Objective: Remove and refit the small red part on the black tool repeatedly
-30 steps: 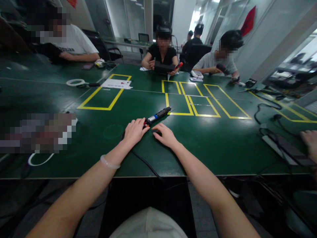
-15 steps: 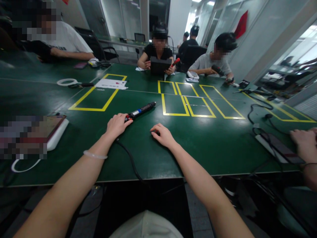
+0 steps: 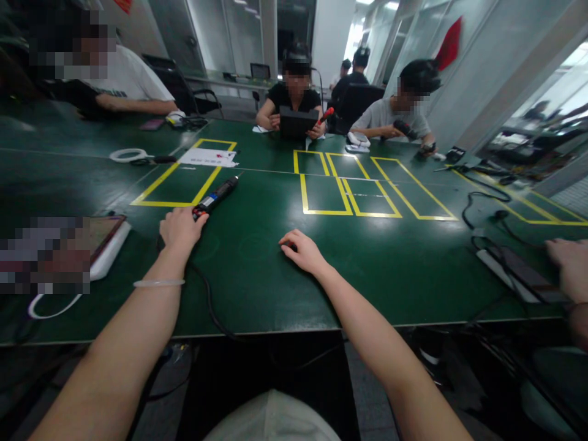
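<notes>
My left hand (image 3: 180,228) is closed round the near end of a black corded electric screwdriver (image 3: 215,196) with a blue band and a red part by my fingers. The tool lies on the green table (image 3: 376,257), tip pointing away to the right. Its black cable (image 3: 209,300) runs back from my hand over the table's near edge. My right hand (image 3: 303,250) rests palm down on the table near the middle, fingers curled over a small dark thing I cannot make out.
Yellow tape rectangles (image 3: 349,190) mark the table ahead. A tablet on a white base (image 3: 103,245) lies at the left. Cables and a power strip (image 3: 505,269) sit at the right beside another person's hand (image 3: 569,263). Several people sit along the far side.
My left hand has slid the screwdriver leftward across the table, away from my right hand. The cable trailed along. My right hand has stayed in place.
</notes>
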A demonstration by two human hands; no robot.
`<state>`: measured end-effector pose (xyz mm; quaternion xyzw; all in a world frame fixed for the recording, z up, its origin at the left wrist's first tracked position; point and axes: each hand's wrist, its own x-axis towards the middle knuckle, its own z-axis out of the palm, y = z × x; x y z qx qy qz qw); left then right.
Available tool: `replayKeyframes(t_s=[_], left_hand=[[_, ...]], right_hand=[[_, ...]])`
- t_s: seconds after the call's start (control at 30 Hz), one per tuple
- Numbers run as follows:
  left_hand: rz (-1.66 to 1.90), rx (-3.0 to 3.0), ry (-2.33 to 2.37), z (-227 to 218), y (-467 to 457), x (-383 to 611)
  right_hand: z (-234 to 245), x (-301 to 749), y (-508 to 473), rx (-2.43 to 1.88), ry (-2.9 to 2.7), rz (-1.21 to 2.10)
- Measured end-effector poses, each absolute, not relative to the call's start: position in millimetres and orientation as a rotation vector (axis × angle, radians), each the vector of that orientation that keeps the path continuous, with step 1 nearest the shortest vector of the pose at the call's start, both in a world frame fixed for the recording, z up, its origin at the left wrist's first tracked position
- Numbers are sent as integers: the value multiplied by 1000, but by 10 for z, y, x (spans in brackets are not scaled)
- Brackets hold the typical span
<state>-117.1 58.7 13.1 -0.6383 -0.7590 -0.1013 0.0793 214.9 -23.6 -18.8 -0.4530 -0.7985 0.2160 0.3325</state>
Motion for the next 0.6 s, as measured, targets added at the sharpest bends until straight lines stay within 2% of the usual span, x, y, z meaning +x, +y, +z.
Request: replayKeyframes(t_s=[0.17,0.6], left_hand=[[-439,-1906,-2143,116,544,-1115],[-464,-1977,-2176,140,539,-1016]], right_hand=[[-186,2155,-237,-1180,-2094,572],[-136,2145,-261,-1203,-2102,579]])
